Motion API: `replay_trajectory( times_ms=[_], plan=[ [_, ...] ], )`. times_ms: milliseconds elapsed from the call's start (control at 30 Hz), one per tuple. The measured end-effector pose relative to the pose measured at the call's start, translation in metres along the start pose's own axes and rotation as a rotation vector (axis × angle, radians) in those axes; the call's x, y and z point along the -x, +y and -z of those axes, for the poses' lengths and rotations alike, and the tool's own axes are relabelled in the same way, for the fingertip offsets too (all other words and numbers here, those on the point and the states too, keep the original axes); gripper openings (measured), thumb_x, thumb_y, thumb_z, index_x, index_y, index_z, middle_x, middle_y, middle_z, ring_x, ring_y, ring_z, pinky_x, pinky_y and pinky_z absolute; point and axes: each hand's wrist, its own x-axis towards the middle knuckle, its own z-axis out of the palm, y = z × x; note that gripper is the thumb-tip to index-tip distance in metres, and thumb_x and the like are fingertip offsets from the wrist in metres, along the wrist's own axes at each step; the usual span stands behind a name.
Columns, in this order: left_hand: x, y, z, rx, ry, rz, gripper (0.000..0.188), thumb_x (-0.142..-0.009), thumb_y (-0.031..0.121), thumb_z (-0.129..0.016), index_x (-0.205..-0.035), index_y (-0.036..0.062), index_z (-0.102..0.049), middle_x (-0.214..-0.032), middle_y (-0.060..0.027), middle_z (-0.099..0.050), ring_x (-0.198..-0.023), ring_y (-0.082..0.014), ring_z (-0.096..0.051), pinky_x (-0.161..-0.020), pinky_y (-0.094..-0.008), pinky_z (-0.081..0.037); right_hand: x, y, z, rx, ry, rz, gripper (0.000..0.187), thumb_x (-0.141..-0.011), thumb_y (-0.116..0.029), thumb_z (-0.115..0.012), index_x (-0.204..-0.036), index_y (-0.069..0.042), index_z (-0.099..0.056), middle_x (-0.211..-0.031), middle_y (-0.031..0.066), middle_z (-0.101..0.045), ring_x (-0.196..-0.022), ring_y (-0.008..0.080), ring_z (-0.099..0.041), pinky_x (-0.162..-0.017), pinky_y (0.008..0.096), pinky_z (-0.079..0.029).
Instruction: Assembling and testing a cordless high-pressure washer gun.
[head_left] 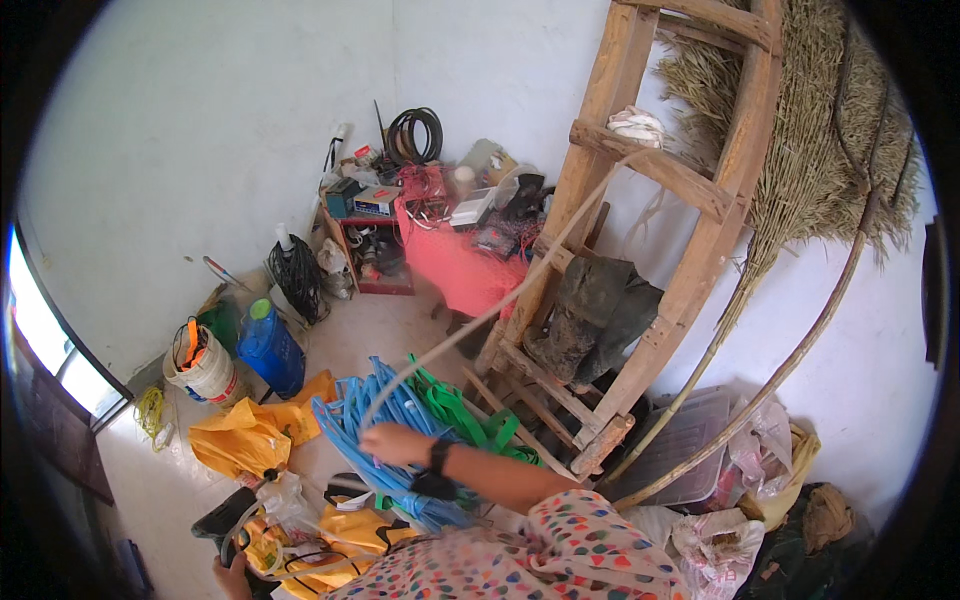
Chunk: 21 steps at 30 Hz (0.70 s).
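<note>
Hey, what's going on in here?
A person's right hand grips a pale hose-like length that runs up toward a leaning wooden frame. In view, the hand is over a blue bundle. The left hand is low, beside a dark object; its exact grip is unclear.

Wooden frame (695,280) cut off above; left hand (234,577) cropped below.

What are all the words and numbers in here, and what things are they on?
I can't read any for sure.
White bucket: coloured print, too small to read.
Small pale box: markings, too small to read.
White sack: reddish marks, too blurred to read.
</note>
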Motion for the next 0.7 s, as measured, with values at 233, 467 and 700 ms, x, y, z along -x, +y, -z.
replay_trajectory(
  times_ms=[233,467,700],
  plan=[
    [0.082,0.091,0.033,0.316,0.236,0.369,0.049,-0.085,0.035,-0.069,-0.127,0.0109,-0.059,-0.109,-0.0058,-0.062,-0.072,-0.0236,-0.057,-0.049,-0.0346,-0.04,0.113,0.03,0.244,0.117,1.278,-0.142,0.028,-0.097,-0.027,-0.052,-0.089,-0.001,-0.057,-0.073,0.0116,-0.06,-0.068,0.0239,-0.058,-0.065,0.0404,-0.046],
    [0.089,0.053,0.044,0.235,0.348,0.483,0.052,-0.081,0.036,-0.073,-0.126,0.0154,-0.059,-0.104,-0.0065,-0.064,-0.074,-0.0195,-0.058,-0.056,-0.0337,-0.047,0.22,0.088,0.497,0.072,2.273,-0.006,0.049,-0.094,-0.041,-0.059,-0.106,0.006,-0.056,-0.09,0.0167,-0.065,-0.084,0.0301,-0.062,-0.077,0.0388,-0.049],
    [0.122,0.096,0.0,0.087,0.398,0.39,0.055,-0.078,0.034,-0.075,-0.127,0.0157,-0.058,-0.105,-0.0068,-0.065,-0.078,-0.0204,-0.059,-0.062,-0.034,-0.049,0.224,-0.004,0.576,-0.937,1.37,0.557,0.051,-0.096,-0.058,-0.047,-0.091,-0.008,-0.052,-0.075,0.0056,-0.054,-0.065,0.0189,-0.054,-0.053,0.0347,-0.044]
  ],
)
